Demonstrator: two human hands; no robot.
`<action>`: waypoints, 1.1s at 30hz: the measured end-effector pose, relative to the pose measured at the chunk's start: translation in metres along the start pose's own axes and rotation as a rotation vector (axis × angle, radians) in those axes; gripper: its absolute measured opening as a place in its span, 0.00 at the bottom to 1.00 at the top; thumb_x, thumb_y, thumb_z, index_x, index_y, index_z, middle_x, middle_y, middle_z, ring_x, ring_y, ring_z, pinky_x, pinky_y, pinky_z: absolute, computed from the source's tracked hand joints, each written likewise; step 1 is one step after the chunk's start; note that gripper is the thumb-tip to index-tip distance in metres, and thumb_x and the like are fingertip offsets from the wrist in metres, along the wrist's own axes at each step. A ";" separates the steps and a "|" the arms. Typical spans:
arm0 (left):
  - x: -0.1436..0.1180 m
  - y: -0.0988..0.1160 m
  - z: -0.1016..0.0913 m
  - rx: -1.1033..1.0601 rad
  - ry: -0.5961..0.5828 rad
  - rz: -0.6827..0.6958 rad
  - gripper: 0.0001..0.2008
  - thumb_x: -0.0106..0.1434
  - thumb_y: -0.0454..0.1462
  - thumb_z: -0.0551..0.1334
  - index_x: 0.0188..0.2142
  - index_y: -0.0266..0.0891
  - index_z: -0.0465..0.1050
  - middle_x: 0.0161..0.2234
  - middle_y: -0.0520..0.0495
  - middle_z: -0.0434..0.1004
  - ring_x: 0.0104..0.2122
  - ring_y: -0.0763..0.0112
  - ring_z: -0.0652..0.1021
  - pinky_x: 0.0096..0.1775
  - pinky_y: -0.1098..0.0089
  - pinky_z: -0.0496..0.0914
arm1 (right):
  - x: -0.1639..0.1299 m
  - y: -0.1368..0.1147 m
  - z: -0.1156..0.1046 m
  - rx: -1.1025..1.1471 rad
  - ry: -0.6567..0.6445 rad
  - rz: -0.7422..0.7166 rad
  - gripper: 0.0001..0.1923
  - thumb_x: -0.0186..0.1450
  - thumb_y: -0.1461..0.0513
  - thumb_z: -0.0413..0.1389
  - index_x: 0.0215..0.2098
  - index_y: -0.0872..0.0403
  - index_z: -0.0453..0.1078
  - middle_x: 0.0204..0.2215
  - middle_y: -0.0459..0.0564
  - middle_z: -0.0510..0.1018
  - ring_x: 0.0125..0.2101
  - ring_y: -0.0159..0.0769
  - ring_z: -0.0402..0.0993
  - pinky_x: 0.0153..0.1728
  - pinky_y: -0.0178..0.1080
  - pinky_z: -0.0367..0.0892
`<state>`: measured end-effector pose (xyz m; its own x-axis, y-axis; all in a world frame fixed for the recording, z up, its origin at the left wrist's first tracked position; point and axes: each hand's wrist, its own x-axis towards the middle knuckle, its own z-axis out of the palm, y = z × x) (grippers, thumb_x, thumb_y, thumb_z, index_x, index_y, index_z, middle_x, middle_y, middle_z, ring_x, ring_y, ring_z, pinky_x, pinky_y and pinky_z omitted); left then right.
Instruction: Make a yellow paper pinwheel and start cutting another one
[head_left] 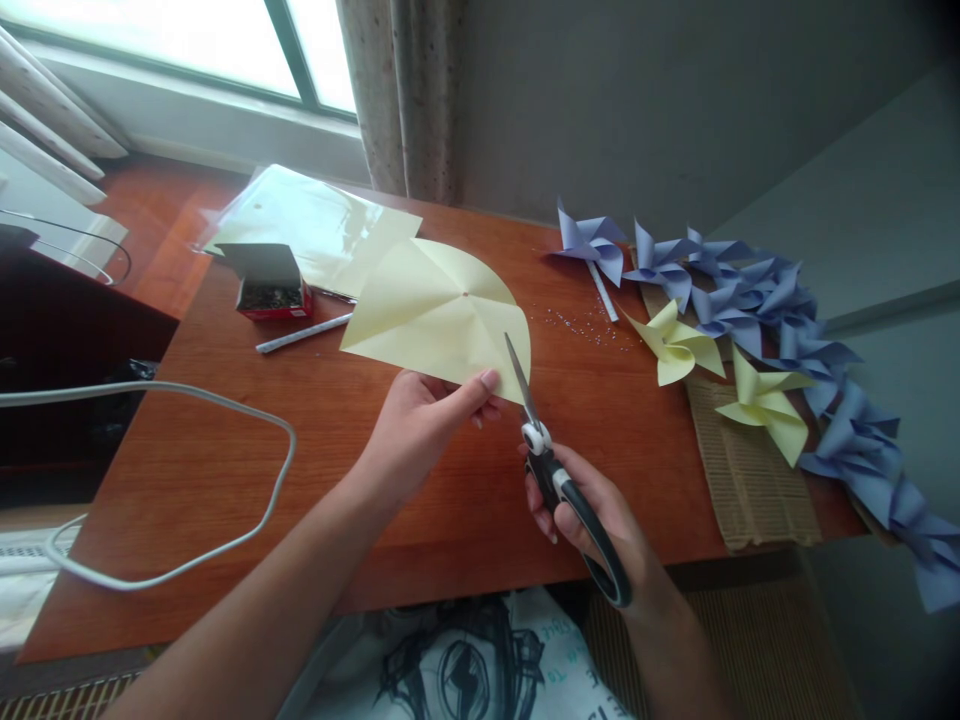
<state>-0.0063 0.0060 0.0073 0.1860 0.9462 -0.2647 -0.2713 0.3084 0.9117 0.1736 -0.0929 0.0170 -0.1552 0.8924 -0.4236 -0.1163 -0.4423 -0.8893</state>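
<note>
Gripping black-handled steel scissors (559, 470), right hand (600, 515) cuts creased pale-yellow paper (435, 310) pinched by left hand (420, 420), whose thumb (486, 381) beside the blades risks a nick.

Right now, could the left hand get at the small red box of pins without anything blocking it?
Probably yes, but not freely: the left hand is pinching the yellow paper, which lies between it and the red box. The paper would have to be let go or carried along. Only a white stick lies near the box.
</note>
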 end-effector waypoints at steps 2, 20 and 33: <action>0.000 0.000 0.000 0.000 -0.005 0.003 0.12 0.59 0.41 0.72 0.25 0.35 0.80 0.23 0.47 0.80 0.24 0.73 0.76 0.27 0.74 0.68 | 0.000 0.001 -0.001 -0.002 -0.005 -0.007 0.33 0.62 0.43 0.64 0.58 0.52 0.69 0.34 0.49 0.71 0.29 0.33 0.62 0.29 0.36 0.59; 0.000 -0.001 0.000 -0.002 -0.044 0.005 0.11 0.61 0.40 0.72 0.26 0.35 0.81 0.24 0.49 0.81 0.25 0.75 0.76 0.28 0.76 0.68 | 0.000 0.003 -0.002 0.024 -0.013 -0.015 0.33 0.62 0.45 0.64 0.59 0.53 0.69 0.34 0.49 0.71 0.29 0.32 0.62 0.29 0.35 0.59; 0.000 -0.002 -0.002 -0.006 -0.053 -0.021 0.12 0.61 0.41 0.72 0.26 0.34 0.81 0.24 0.48 0.81 0.26 0.75 0.77 0.29 0.77 0.69 | -0.002 0.004 0.001 0.070 0.034 0.001 0.32 0.62 0.46 0.66 0.58 0.52 0.70 0.34 0.48 0.71 0.29 0.31 0.62 0.30 0.35 0.62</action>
<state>-0.0073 0.0053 0.0049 0.2417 0.9329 -0.2669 -0.2724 0.3292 0.9041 0.1729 -0.0966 0.0149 -0.1224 0.8939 -0.4313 -0.1847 -0.4475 -0.8750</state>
